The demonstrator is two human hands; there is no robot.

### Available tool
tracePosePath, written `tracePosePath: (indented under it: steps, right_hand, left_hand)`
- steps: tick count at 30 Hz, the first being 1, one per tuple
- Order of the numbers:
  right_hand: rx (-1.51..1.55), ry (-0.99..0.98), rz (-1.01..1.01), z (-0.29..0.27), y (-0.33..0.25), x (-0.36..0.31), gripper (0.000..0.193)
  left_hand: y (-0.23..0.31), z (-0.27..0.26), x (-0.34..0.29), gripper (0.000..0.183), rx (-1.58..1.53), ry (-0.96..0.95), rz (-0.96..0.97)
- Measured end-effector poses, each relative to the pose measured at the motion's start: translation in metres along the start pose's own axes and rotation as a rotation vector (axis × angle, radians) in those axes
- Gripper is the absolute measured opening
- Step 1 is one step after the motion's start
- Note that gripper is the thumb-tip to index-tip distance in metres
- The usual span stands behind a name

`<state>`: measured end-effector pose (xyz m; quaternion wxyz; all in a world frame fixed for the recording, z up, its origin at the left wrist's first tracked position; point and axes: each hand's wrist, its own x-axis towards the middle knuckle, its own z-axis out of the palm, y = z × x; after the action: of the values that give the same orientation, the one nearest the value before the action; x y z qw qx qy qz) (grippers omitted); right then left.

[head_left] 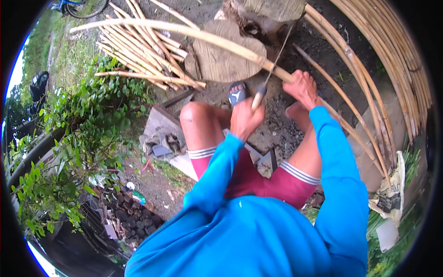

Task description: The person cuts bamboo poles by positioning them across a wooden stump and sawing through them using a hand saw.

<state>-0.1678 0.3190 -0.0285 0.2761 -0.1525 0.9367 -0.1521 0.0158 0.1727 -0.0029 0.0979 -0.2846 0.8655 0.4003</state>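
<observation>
My left hand (248, 119) is closed round the pale handle of a long, thin-bladed hand tool (279, 53). Its blade is seen nearly edge-on and crosses the bamboo pole, so I cannot tell whether it is a saw or a knife. My right hand (302, 89) grips the bamboo pole (221, 42) just right of the blade. That pole slants from the upper left, over a flat cut log (226, 55), and on past my right forearm. Whether the blade touches the pole is unclear.
Shorter cut bamboo pieces (143, 51) lie heaped at the upper left. Long bamboo poles (392, 51) curve down the right side. Another wood block (277, 7) stands at the top. Leafy plants (87, 124) grow at left; a torn sack (392, 194) lies lower right.
</observation>
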Motion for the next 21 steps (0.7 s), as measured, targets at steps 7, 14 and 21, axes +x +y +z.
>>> tracePosePath:
  steps: [7,14,21]
  right_hand:
    - [-0.008,-0.038,-0.011,0.001,0.001,0.008,0.040]
    - [-0.004,-0.094,-0.002,-0.009,-0.002,0.005,0.042]
    - [-0.003,-0.003,0.002,-0.005,0.012,0.003,0.041]
  left_hand:
    - [0.023,-0.023,0.014,0.025,-0.063,-0.147,-0.184]
    - [-0.016,-0.018,-0.046,0.037,-0.107,-0.091,-0.115]
    - [-0.031,-0.012,-0.060,0.027,-0.129,-0.049,-0.024]
